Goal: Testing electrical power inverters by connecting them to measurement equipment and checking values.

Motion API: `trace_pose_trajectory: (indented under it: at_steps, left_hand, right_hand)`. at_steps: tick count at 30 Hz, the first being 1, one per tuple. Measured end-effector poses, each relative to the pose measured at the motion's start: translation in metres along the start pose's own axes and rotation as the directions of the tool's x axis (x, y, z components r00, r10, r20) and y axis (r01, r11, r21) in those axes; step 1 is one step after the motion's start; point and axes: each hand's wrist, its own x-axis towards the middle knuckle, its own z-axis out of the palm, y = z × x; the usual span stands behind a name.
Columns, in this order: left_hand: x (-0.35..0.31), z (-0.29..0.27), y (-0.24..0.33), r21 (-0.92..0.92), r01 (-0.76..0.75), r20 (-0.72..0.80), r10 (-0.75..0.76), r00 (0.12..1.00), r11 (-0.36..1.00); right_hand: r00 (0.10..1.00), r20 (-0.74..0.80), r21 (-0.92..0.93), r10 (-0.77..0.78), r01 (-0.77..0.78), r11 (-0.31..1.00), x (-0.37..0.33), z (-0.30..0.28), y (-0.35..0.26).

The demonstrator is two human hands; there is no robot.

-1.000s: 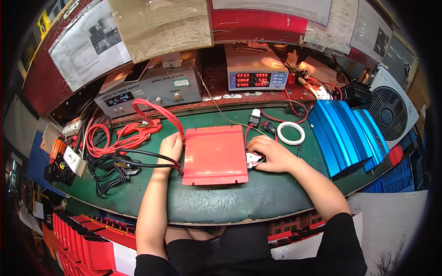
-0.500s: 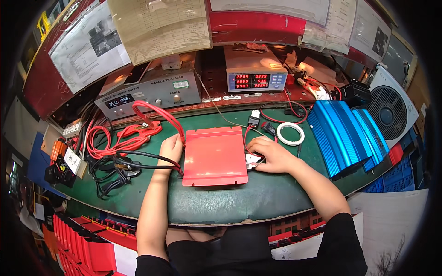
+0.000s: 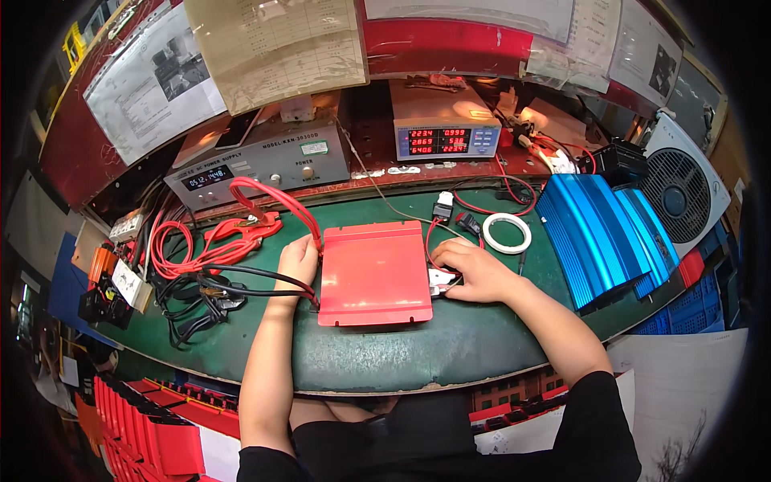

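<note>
A flat red metal box (image 3: 376, 277) lies on the green bench mat in front of me. My left hand (image 3: 298, 262) is closed at its left end, between the thick red cables (image 3: 281, 193) and the black cables (image 3: 261, 287) that run into that end. Its fingertips are hidden, so what they grip does not show. At the opposite end, my right hand (image 3: 474, 271) is closed round a white plug (image 3: 439, 279) against the box. A thin red wire (image 3: 430, 241) loops up beside the plug.
Behind stand a grey power supply (image 3: 257, 157) and a meter with red digits (image 3: 446, 128). Red clamps (image 3: 245, 229) and coiled cables lie left. A white ring (image 3: 507, 234) and small connectors (image 3: 455, 213) lie behind my right hand. Blue finned cases (image 3: 594, 241) and a fan (image 3: 679, 189) stand right.
Both hands and the red box keep their places. Only a digit or so on the meter's display differs.
</note>
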Motion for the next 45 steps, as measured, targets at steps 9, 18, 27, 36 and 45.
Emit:
trace_pose_trajectory:
  at_steps: [9,18,27,36,45]
  left_hand:
    - [0.002,0.001,-0.006,0.003,-0.012,0.003,0.012,1.0,1.0]
    - [0.001,0.002,0.001,0.012,-0.035,-0.002,0.035,0.999,0.999]
    - [0.0,0.002,0.005,-0.01,-0.048,-0.005,0.048,0.999,0.999]
    - [-0.001,0.001,0.005,0.001,-0.025,0.0,0.025,1.0,1.0]
    - [-0.001,0.0,0.004,0.017,-0.016,0.003,0.015,1.0,1.0]
  right_hand:
    - [1.0,0.006,0.0,0.001,-0.001,1.0,0.0,0.0,0.0]
    - [1.0,-0.001,-0.028,0.001,-0.001,1.0,-0.002,-0.001,-0.002]
    - [1.0,-0.005,-0.049,0.006,-0.006,0.999,-0.003,-0.001,-0.004]
    - [1.0,-0.01,-0.052,0.009,-0.01,0.999,-0.001,0.001,-0.004]
    - [1.0,-0.001,-0.055,0.012,-0.012,0.998,-0.002,0.001,-0.004]
